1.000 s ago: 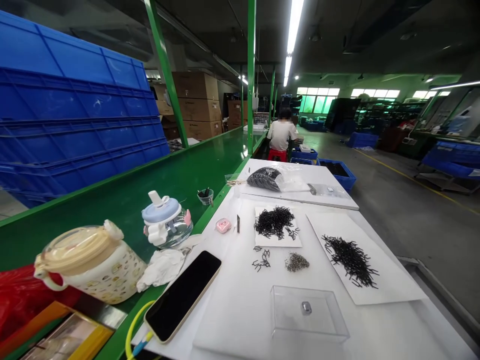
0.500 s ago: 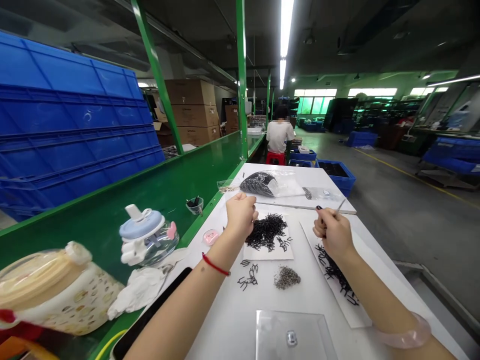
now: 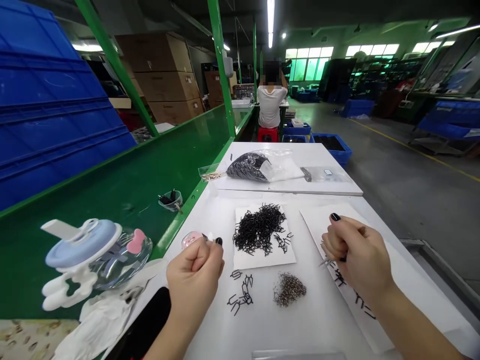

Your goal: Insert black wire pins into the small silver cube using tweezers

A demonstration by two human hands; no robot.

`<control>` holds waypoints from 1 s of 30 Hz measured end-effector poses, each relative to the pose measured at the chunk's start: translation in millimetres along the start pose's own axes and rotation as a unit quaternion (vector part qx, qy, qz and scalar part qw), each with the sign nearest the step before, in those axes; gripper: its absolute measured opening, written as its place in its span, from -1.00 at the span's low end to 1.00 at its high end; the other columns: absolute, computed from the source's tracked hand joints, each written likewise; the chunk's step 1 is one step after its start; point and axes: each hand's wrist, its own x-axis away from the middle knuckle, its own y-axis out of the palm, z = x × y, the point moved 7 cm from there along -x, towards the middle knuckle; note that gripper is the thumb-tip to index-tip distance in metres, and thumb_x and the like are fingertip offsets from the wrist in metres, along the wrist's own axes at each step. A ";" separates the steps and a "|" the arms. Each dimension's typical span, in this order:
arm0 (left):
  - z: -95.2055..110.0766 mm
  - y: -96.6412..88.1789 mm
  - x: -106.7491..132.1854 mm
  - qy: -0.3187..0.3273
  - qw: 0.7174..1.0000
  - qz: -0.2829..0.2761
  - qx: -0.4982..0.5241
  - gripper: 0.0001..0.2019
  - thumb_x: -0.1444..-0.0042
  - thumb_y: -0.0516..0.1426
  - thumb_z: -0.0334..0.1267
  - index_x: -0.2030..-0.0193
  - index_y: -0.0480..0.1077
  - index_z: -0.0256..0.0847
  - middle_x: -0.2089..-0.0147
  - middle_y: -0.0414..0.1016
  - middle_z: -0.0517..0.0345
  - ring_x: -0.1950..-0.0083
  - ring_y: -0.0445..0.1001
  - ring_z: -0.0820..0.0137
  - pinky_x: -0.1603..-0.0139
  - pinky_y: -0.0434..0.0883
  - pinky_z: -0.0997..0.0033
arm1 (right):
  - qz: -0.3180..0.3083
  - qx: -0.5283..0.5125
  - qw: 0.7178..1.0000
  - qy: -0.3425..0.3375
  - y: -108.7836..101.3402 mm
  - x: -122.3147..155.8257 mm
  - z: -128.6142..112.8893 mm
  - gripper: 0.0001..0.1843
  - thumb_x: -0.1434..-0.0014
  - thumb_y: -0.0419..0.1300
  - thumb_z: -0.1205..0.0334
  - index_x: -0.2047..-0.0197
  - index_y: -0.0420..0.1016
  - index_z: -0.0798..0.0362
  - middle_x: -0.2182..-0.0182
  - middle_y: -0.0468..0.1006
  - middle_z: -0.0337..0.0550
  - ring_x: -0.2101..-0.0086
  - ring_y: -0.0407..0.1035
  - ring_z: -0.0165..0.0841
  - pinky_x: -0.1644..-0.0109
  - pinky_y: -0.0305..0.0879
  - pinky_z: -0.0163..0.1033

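Observation:
My left hand [image 3: 194, 274] is curled shut just below a small pink case [image 3: 191, 239], and a tiny dark piece shows at its fingertips. My right hand [image 3: 360, 255] pinches slim metal tweezers [image 3: 327, 261] above a white sheet [image 3: 390, 280] strewn with black wire pieces, which the hand partly hides. Between my hands lies a tangled pile of black wire pieces [image 3: 258, 229] on a white paper square [image 3: 264, 261]. Below it are loose black pieces [image 3: 240, 295] and a small heap of grey metal bits [image 3: 289, 290].
A white board [image 3: 285, 172] behind the sheets holds a bag of black pieces [image 3: 249, 167]. A blue-lidded bottle [image 3: 84, 250], white cloth [image 3: 101, 320] and black phone [image 3: 144, 320] lie at left on the green bench [image 3: 112, 200]. A co-worker [image 3: 270, 102] sits beyond.
My left hand has moved left from the black pile to the pink case. My right hand has dropped lower over its sheet, tweezers pointing down-left. Both hands entered after the oldest frame.

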 end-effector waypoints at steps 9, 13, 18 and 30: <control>-8.0 -16.3 -4.8 -0.004 0.998 0.058 -0.023 -0.51 0.12 0.17 -0.46 0.55 -0.21 -0.16 0.62 -0.19 0.40 0.64 -0.07 0.65 0.66 -0.12 0.57 | 0.076 0.182 0.980 0.013 -13.9 0.8 31.7 -0.47 -0.13 0.20 0.33 0.57 -0.17 -0.01 0.64 -0.17 -0.48 0.63 -0.20 -0.57 0.59 -0.20 -0.40; -14.1 -9.6 -8.2 -0.001 0.999 0.031 -0.018 -0.50 0.04 0.18 -0.41 0.57 -0.19 -0.14 0.63 -0.19 0.45 0.65 -0.11 0.65 0.67 -0.04 0.60 | 0.091 0.241 0.966 0.011 -14.3 6.0 24.0 -0.52 -0.06 0.15 0.33 0.56 -0.18 -0.04 0.65 -0.13 -0.41 0.61 -0.17 -0.51 0.57 -0.21 -0.30; -22.5 -0.3 -8.5 0.021 0.998 -0.038 -0.043 -0.53 -0.21 0.19 -0.27 0.60 0.01 -0.22 0.63 -0.08 0.46 0.64 -0.06 0.64 0.66 0.04 0.63 | 0.106 0.298 0.948 0.023 -13.5 11.0 21.1 -0.55 0.03 0.15 0.37 0.56 -0.17 -0.03 0.66 -0.09 -0.35 0.61 -0.14 -0.47 0.55 -0.28 -0.24; -19.6 0.8 -12.1 0.103 0.991 -0.059 -0.054 -0.60 -0.24 0.17 -0.30 0.57 0.13 -0.26 0.62 0.00 0.44 0.64 0.01 0.64 0.65 0.09 0.64 | 0.059 0.277 0.959 -0.014 -3.2 4.7 26.2 -0.54 0.01 0.12 0.39 0.55 -0.21 -0.04 0.62 -0.17 -0.38 0.59 -0.17 -0.49 0.55 -0.19 -0.29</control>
